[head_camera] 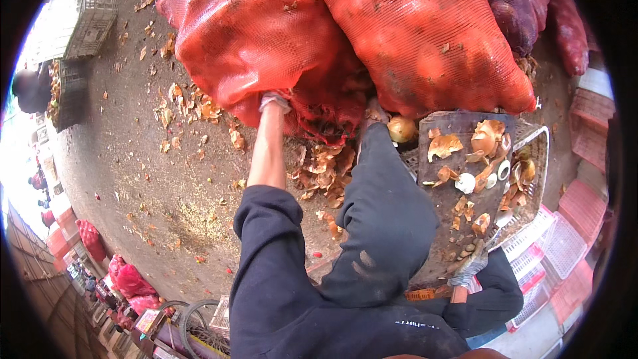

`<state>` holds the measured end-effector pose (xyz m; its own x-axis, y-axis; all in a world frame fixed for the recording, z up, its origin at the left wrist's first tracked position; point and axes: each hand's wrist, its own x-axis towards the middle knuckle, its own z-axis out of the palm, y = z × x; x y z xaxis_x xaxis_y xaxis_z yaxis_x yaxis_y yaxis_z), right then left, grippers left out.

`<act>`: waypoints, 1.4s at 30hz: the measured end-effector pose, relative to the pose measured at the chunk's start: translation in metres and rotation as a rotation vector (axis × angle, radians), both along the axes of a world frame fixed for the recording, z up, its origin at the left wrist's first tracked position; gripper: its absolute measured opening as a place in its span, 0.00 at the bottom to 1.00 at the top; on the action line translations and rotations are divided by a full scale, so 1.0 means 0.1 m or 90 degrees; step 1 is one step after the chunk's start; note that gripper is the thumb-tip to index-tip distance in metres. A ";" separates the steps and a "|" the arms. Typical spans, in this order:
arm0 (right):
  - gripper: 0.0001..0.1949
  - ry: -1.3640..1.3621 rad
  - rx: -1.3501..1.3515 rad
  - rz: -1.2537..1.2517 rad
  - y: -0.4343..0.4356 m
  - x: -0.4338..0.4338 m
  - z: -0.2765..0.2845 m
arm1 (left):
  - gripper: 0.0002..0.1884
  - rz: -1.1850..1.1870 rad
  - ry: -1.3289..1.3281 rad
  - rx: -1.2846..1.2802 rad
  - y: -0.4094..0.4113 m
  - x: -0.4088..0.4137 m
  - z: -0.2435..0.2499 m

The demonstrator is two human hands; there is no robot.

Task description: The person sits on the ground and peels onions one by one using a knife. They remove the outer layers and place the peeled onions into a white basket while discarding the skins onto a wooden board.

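My left hand point(275, 101), in a pale glove, reaches into the gathered mouth of a red mesh sack point(239, 35); its fingers are hidden by the mesh. Low on the right, my right hand point(471, 270) in a striped glove grips a tan, handle-like thing point(464, 262), beside the lower edge of a dark board point(438, 224). Onion skins point(445, 146) and a white onion piece point(465, 183) lie on that board. A whole yellow onion point(401, 129) sits near my shoe point(375, 112). Against the board's right side stands a pale plastic basket point(544, 169) with onion scraps.
A second, full red mesh sack point(428, 35) leans beside the first, with purple sacks point(513, 5) behind. Loose skins point(324, 174) litter the concrete floor point(129, 159). Plastic crates point(568, 244) line the right; more crates point(94, 15) stand far left. A wheel point(187, 324) shows below.
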<state>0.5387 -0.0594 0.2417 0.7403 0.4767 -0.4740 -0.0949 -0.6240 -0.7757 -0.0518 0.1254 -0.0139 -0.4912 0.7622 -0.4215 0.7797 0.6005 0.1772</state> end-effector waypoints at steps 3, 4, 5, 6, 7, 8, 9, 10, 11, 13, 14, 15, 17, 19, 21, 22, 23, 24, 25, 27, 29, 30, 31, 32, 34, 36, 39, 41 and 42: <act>0.10 0.009 -0.002 0.008 0.00 0.04 -0.02 | 0.21 -0.035 -0.060 -0.039 0.26 0.33 0.03; 0.10 0.007 0.000 0.017 0.00 0.05 -0.01 | 0.21 -0.049 -0.070 -0.053 0.28 0.43 0.04; 0.10 0.007 0.000 0.026 -0.02 0.06 -0.02 | 0.21 -0.063 -0.076 -0.066 0.29 0.52 0.03; 0.10 0.007 0.007 0.028 -0.04 0.07 -0.03 | 0.21 -0.078 -0.085 -0.078 0.29 0.59 0.02; 0.10 0.004 0.005 0.028 -0.05 0.09 -0.03 | 0.21 -0.090 -0.088 -0.088 0.27 0.66 0.02; 0.10 0.002 0.005 0.026 -0.03 0.05 -0.01 | 0.20 -0.101 -0.082 -0.097 0.26 0.70 0.00; 0.10 0.000 0.005 0.025 -0.02 0.02 0.00 | 0.20 -0.111 -0.078 -0.112 0.24 0.72 -0.02; 0.10 -0.002 0.007 0.026 -0.01 0.00 0.00 | 0.20 -0.120 -0.076 -0.126 0.26 0.74 -0.05; 0.10 -0.004 0.006 0.027 -0.02 0.00 0.00 | 0.20 -0.129 -0.071 -0.141 0.33 0.75 -0.06; 0.10 -0.036 -0.001 0.032 -0.01 -0.02 0.03 | 0.20 -0.144 -0.066 -0.174 0.54 0.72 -0.03; 0.10 -0.062 -0.008 0.037 0.02 -0.05 0.02 | 0.20 -0.137 -0.067 -0.186 0.64 0.66 0.00; 0.10 -0.086 -0.012 0.036 0.02 -0.06 0.01 | 0.19 -0.131 -0.069 -0.197 0.74 0.60 0.04; 0.09 -0.035 0.000 0.027 -0.04 0.02 -0.02 | 0.19 -0.093 -0.097 -0.190 0.71 0.55 0.12; 0.09 -0.061 -0.026 0.004 0.01 -0.05 0.02 | 0.19 0.001 -0.221 -0.149 0.51 0.57 0.15; 0.10 0.011 -0.003 -0.006 -0.01 0.03 0.02 | 0.19 0.237 -0.537 -0.058 0.13 0.66 0.23; 0.10 0.012 -0.009 -0.001 -0.04 0.04 0.03 | 0.19 0.372 -0.720 -0.010 -0.03 0.78 0.33; 0.10 0.013 -0.014 0.004 -0.04 0.03 0.05 | 0.18 0.503 -0.895 0.032 -0.24 0.93 0.45; 0.10 -0.011 -0.021 0.042 -0.08 0.06 0.04 | 0.18 0.606 -1.038 0.062 -0.47 1.04 0.62; 0.09 -0.009 -0.007 0.063 -0.11 0.12 0.01 | 0.18 0.633 -1.083 0.094 -0.74 1.14 0.71; 0.08 -0.002 0.010 0.101 -0.12 0.12 0.00 | 0.24 0.665 -1.119 0.193 -1.40 1.04 0.69; 0.08 0.055 0.027 0.130 -0.10 0.12 0.14 | 0.29 0.696 -1.129 0.210 -1.54 1.10 1.20; 0.09 0.088 0.042 0.144 -0.15 0.15 0.17 | 0.31 0.653 -1.161 0.244 -1.55 1.06 1.49; 0.10 0.120 0.056 0.159 -0.19 0.17 0.19 | 0.32 0.611 -1.193 0.278 -1.55 0.98 1.73; 0.12 0.182 0.075 0.111 -0.23 0.20 0.22 | 0.33 0.563 -1.199 0.303 -1.50 0.93 2.00; 0.13 0.158 0.102 0.124 -0.32 0.17 0.34 | 0.34 0.445 -1.128 0.370 -1.30 0.88 2.72; 0.14 0.161 0.130 0.130 -0.38 0.10 0.52 | 0.31 0.325 -1.043 0.476 -1.00 0.89 3.30; 0.16 0.173 0.132 0.223 -0.56 0.04 0.61 | 0.23 0.159 -1.102 0.554 -0.53 1.17 3.99; 0.20 -0.040 0.139 0.432 -0.62 0.09 0.34 | 0.23 0.030 -1.061 0.489 -0.34 1.64 4.47; 0.22 -0.103 0.126 0.525 -0.62 0.10 0.31 | 0.22 -0.099 -1.009 0.500 -0.31 2.03 4.70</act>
